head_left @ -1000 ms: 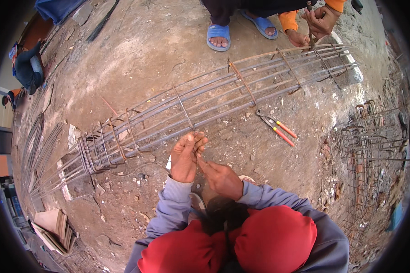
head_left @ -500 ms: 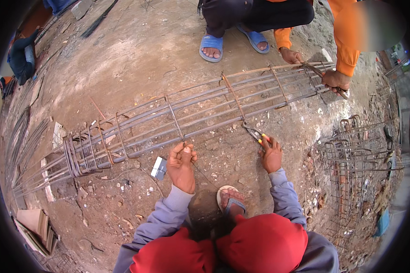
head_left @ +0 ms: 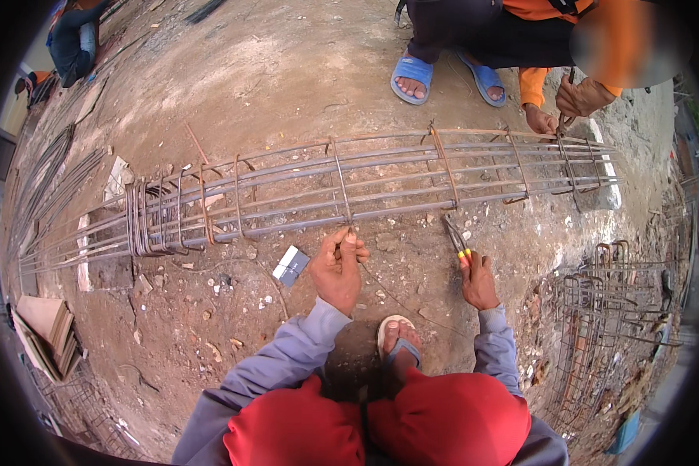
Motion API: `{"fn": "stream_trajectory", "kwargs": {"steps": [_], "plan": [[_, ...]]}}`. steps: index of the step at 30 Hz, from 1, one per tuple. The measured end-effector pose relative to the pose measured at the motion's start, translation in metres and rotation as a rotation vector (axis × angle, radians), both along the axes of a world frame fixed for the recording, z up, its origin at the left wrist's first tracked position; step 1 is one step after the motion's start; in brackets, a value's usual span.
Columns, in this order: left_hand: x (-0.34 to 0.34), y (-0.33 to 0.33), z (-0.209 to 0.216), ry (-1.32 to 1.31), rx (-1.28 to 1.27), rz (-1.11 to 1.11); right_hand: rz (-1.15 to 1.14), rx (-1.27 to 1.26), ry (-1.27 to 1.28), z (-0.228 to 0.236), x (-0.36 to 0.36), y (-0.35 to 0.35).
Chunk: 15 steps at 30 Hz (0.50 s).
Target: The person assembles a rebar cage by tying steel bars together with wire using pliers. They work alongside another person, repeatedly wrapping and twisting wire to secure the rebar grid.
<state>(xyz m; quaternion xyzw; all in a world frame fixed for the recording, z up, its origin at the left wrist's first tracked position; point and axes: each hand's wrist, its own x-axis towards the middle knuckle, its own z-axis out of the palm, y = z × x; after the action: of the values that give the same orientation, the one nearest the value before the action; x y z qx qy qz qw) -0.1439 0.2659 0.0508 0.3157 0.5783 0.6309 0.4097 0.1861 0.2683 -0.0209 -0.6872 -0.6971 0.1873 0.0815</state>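
A long rebar cage (head_left: 287,224) of lengthwise bars and square stirrups lies across the ground before me. My left hand (head_left: 338,268) is closed, thumb and fingers pinching a thin tie wire (head_left: 404,297) just below the near bar, by the foot of a stirrup (head_left: 339,182). The wire trails from it down to the right. My right hand (head_left: 480,281) grips pliers (head_left: 456,237) with yellow and red handles. Their jaws point up toward the near bar, close to the foot of a rusty stirrup (head_left: 446,167), and seem to hold nothing.
A crouching co-worker in blue sandals (head_left: 413,76) works at the cage's right end with a dark tool. Bunched stirrups (head_left: 141,221) sit at the left. A small box (head_left: 290,266) lies near my left hand. Another cage (head_left: 590,311) stands right; boards (head_left: 45,334) lie lower left.
The whole view has shifted, putting the cage further right and more level. My pliers now point more upright. The co-worker's tool hand has risen from the cage's end. My left hand keeps its pinch.
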Motion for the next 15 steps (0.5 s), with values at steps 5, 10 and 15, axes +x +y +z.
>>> {"fn": "stream_trajectory", "kwargs": {"steps": [5,10,15], "plan": [[-0.012,-0.003,0.002,-0.083,-0.032,-0.055,-0.231,-0.600,1.082,0.069,-0.067,-0.035],[-0.021,-0.003,0.005,-0.274,-0.150,-0.145,-0.279,-0.747,1.230,0.117,-0.147,-0.043],[-0.033,-0.001,0.012,-0.535,-0.256,-0.209,0.002,-0.641,1.032,0.122,-0.156,-0.041]]}}
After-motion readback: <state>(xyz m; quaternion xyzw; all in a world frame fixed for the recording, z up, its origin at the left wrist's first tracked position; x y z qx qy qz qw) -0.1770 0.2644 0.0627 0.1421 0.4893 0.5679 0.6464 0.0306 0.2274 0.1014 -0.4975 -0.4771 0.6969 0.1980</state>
